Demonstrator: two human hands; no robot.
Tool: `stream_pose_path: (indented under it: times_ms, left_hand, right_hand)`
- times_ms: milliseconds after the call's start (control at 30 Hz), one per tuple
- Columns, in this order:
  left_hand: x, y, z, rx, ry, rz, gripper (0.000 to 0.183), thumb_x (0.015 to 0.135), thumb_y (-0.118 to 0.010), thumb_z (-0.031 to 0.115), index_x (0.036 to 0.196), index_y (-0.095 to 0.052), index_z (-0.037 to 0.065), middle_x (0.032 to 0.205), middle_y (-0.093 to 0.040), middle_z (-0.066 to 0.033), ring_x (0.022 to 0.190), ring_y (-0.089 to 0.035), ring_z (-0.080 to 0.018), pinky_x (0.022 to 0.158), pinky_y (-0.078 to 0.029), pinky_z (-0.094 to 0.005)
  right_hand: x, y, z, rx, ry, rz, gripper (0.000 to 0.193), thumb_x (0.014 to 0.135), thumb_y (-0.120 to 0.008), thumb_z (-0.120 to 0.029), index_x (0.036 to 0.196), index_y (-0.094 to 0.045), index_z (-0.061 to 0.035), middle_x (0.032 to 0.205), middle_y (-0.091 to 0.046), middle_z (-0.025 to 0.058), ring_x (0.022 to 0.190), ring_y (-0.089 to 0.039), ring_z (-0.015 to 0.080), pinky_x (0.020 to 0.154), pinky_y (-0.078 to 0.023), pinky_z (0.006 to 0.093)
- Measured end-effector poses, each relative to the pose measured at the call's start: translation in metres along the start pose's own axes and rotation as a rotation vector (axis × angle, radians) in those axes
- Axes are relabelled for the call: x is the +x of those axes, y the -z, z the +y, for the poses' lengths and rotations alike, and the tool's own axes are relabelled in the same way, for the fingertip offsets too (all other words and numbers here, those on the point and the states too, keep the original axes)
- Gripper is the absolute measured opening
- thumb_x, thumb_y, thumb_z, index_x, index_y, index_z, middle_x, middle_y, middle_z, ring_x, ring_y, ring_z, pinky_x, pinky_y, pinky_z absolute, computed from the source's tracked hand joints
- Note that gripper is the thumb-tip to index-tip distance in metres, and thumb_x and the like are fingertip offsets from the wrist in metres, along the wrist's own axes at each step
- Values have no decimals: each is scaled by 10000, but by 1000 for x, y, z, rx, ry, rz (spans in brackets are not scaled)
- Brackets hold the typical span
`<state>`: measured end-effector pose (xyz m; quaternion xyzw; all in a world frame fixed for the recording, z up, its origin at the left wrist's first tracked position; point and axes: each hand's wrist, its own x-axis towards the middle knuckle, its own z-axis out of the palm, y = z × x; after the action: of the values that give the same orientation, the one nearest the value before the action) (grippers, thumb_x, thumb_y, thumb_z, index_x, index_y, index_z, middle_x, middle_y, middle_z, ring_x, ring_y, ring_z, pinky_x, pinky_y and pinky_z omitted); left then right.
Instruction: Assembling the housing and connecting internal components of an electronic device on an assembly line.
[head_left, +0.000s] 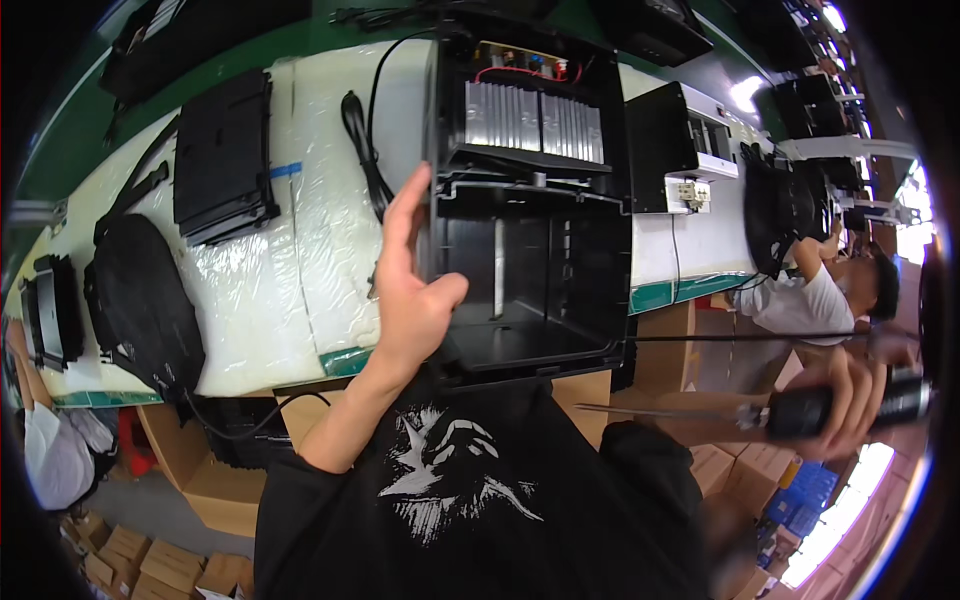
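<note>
The left hand (pixel 410 290) rests flat against the left wall of a big black plastic box (pixel 530 200), with the fingers straight up and the thumb bent onto the box's edge. Its grip is open; it only presses on the box and does not wrap around it. The box stands at the near edge of the counter (pixel 270 300), close to the person's chest. It is smooth, hard and square, and its front is hollow and dark inside. In its top part sit shiny grey metal fins (pixel 535 120) in ridged rows, with thin red wires (pixel 520 70) above them.

The right hand (pixel 850 400) is out to the right, away from the counter. Its grip is closed around a dark, round electric screwdriver (pixel 850 410) with a long thin metal bit pointing left. This part is blurry.

The counter is covered with crinkly clear plastic sheet. On it lie a flat black ribbed panel (pixel 222 160), a soft rounded black bag (pixel 140 300), and a black cable (pixel 365 150).
</note>
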<state>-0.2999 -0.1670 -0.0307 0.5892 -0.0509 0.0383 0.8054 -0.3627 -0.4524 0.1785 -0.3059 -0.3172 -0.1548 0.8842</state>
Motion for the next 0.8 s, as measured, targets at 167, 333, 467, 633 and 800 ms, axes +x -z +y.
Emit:
stream_pose_path:
  times_ms: [167,333,467,633,800]
  left_hand:
    - [-2,7,7,58,-15,23,853,526,-432,-101,1370,-320,-56,1426,-330,-157,1349,-293,-261,1125,-191,-346]
    - [2,7,5,2,8,15,873,515,-459,-93,1377,-332,-39,1431,-331,-141,1353,-288,-246,1119,-192,-308]
    - [3,9,1,48,-1,-28,930,492,-493,-96,1397,-281,-59,1445,-320,-150,1369,-270,-241,1120,-179,-302]
    - [1,28,4,-70,100,-62,786,665,-614,11,1395,-322,-8,1455,-306,-146,1366,-254,-255,1113,-202,-350]
    - [6,50,-10,985,-152,224,657,760,-647,79,1350,-373,-16,1334,-429,-205,1218,-425,-333,1035,-323,-389]
  right_hand:
    - [21,93,-17,-685,52,517,404,826,-571,-180,1157,-478,32,736,-383,28,554,-376,111,502,-345,218]
    - [-8,250,-19,-1308,-57,926,412,714,-606,45,1058,-383,-1,700,-527,106,521,-531,197,442,-464,314]
    - [-50,381,-24,-1559,-247,991,225,737,-601,-29,948,-535,8,799,-578,132,683,-621,242,613,-493,343]
    - [-85,401,-1,-2176,-289,724,443,899,-508,-261,1237,-520,25,1131,-603,226,1028,-574,373,895,-422,383]
    - [-104,280,58,-2012,-266,776,469,963,-418,-290,1279,-465,54,1281,-512,220,1186,-484,329,1000,-343,349]
